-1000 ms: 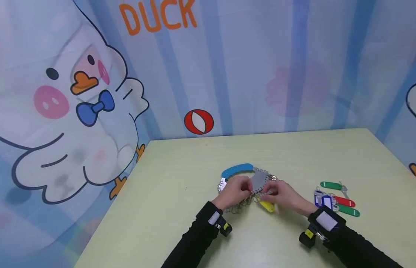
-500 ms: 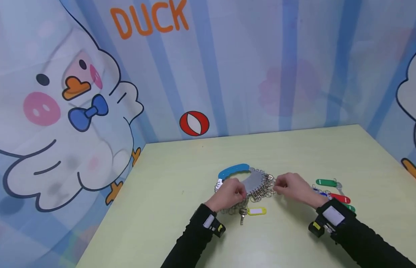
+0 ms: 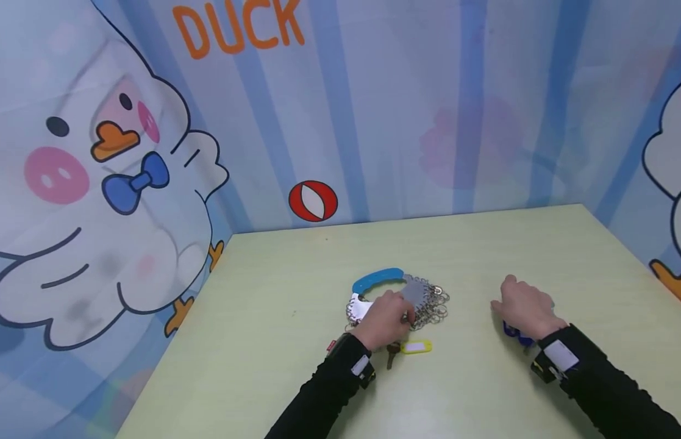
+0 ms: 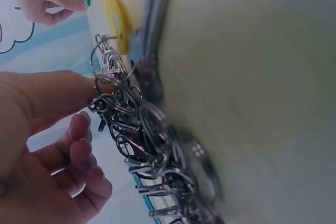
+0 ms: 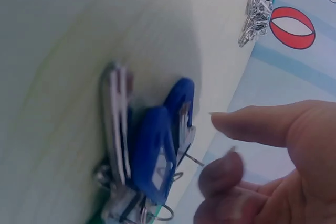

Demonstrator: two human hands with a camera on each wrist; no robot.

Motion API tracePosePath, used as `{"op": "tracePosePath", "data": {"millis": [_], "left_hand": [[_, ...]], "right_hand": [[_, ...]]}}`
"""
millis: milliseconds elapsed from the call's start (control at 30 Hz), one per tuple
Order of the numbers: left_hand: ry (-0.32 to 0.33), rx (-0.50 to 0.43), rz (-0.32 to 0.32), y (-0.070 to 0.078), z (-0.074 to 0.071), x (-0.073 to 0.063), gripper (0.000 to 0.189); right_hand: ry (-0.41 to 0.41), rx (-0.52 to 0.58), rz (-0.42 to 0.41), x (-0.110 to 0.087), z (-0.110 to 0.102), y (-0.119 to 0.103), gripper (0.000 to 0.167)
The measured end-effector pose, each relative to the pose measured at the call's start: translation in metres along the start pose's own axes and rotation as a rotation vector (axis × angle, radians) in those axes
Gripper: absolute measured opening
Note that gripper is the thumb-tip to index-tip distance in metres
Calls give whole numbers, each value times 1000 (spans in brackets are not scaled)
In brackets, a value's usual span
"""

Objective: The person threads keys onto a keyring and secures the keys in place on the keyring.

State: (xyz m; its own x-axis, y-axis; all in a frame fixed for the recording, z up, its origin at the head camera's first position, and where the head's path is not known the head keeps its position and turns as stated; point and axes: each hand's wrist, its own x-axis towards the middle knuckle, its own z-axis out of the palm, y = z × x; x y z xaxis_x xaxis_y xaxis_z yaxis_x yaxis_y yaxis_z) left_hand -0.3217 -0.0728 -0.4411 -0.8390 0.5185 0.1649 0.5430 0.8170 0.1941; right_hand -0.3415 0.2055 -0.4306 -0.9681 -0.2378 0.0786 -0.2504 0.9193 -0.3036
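A ring-shaped key holder (image 3: 377, 279) with a blue grip and a grey metal plate lies on the table, many metal rings (image 4: 142, 124) hanging along its edge. My left hand (image 3: 385, 320) is over its near side, thumb (image 4: 58, 90) and fingertips at a key ring. A key (image 3: 392, 355) and a yellow key tag (image 3: 417, 347) lie just in front of that hand. To the right, my right hand (image 3: 528, 308) hovers over blue key tags (image 5: 152, 156) with keys; its thumb and fingers are apart with nothing between them, and it hides part of the pile.
The pale table (image 3: 285, 366) runs back to a fabric backdrop (image 3: 384, 110) with cartoon prints. A bit of red tag (image 3: 331, 346) shows beside the left wrist.
My right hand has left the rings and moved right to the key tags. The yellow tag and its key now lie on the table. My left hand stays at the rings.
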Motion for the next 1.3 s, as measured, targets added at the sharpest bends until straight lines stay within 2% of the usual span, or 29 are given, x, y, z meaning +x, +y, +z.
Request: {"op": "tracePosePath", "data": {"millis": [133,367,500,633,800,900,1067,1167,1300], "left_hand": [[-11,30,10,1,2,5,19],[-2,90,33,7,-5,8,20],[-57,111,25,8,-3,10,17],[-103,158,21,8,2,11,18],[-87,157,26,5,0,15,12],[-53,99,41,0,-2,16,8],[-10,-135,58,-8,-3,15,4],[3,-261,61,-10,0,14,4],[12,-377,53,-11,3,12,6]], "right_hand": [[-37,-1,23,1,-1,2,21],[-40,62,-16,2,-3,0,16],[-20,148,-12,1,-5,-4,16],[48,234,-6,0,-8,-12,17],[187,309,-57,2,-13,-21,18],[242,362,-93,2,-13,-25,17],[265,496,-77,2,-10,-31,25],[200,642,-33,2,-9,-36,36],[57,903,15,4,-7,-40,45]]}}
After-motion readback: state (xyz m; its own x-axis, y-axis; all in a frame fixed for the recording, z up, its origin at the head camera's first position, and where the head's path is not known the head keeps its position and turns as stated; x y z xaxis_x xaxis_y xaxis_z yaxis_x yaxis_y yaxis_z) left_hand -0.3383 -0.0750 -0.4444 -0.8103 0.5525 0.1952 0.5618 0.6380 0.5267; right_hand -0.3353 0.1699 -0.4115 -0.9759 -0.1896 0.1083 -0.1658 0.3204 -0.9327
